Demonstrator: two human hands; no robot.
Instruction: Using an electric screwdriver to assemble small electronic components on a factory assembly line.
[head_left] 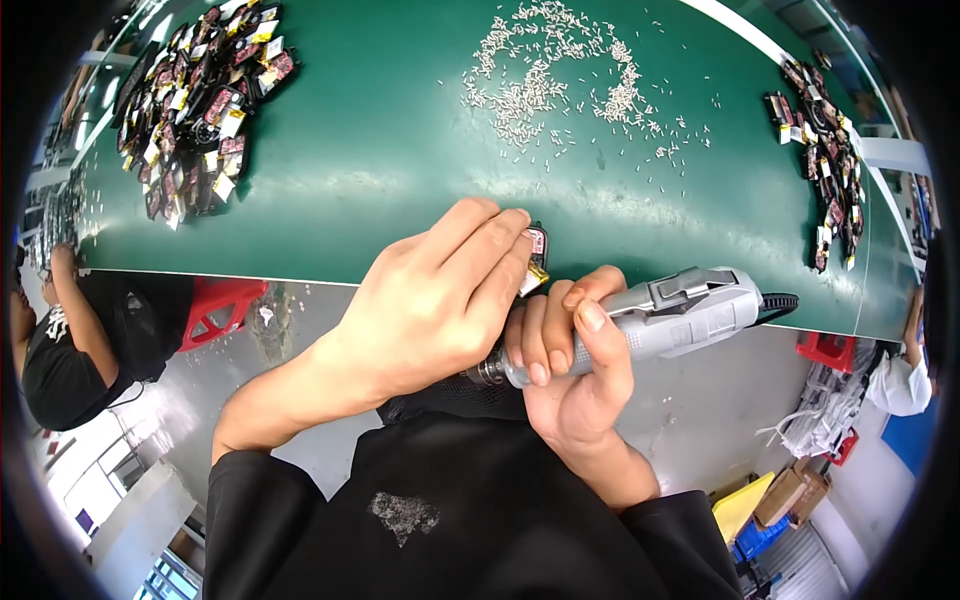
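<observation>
My right hand (575, 365) is wrapped round a grey electric screwdriver (680, 315), which lies slantwise with its lever on top and a dark cord loop at its rear end. Its narrow front end points left, toward my left hand (430, 295), and the tip is hidden there. The fingers of my left hand are bent and pressed together at the edge of a small black electronic unit (539, 243) with a pink-and-white label and a yellow part. This unit is at the table's front edge, and my fingers cover much of it.
Many small pale screws (540, 90) lie scattered across the green table (370, 180). A large pile of similar black units (205, 110) is at the far left, a smaller pile (825, 165) at the right. Another person (75, 340) sits at the left by a red stool (220, 305).
</observation>
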